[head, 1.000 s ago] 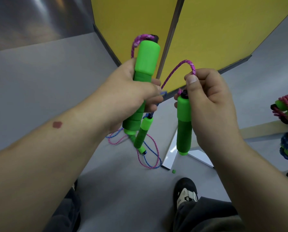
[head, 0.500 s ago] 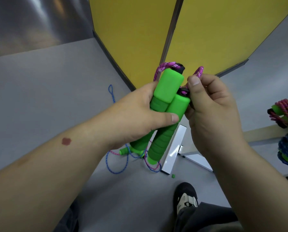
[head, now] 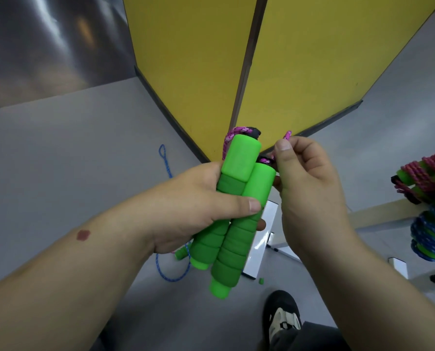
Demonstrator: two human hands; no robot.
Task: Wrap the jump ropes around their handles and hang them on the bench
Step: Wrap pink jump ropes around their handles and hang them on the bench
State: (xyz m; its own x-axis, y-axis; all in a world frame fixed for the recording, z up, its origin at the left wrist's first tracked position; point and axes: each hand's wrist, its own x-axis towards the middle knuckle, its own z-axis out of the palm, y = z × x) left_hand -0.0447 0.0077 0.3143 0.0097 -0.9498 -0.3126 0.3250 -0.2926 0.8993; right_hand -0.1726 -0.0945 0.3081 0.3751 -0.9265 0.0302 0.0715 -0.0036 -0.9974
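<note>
Left hand (head: 193,206) grips the two green handles (head: 236,206) together, side by side and tilted, thumb across the front of both, fingers curled behind. Handle tops point up and slightly right, toward the yellow panels (head: 312,59); the butt ends hang below the hand. Right hand (head: 310,191) sits just right of the handle tops, thumb and fingers pinching the pink rope (head: 287,135) where it leaves the nearer handle's cap; a short loop of it shows above the fingers. Another bit of pink rope arcs over the top of the farther handle. On the grey floor (head: 72,160) below lies a blue rope (head: 164,160) with a small green handle (head: 181,253) partly hidden behind the left hand. At right, two wrapped bundles, one pink (head: 429,176), one blue (head: 431,236), hang on the bench (head: 383,214). A shoe (head: 282,317) shows at the bottom.
</note>
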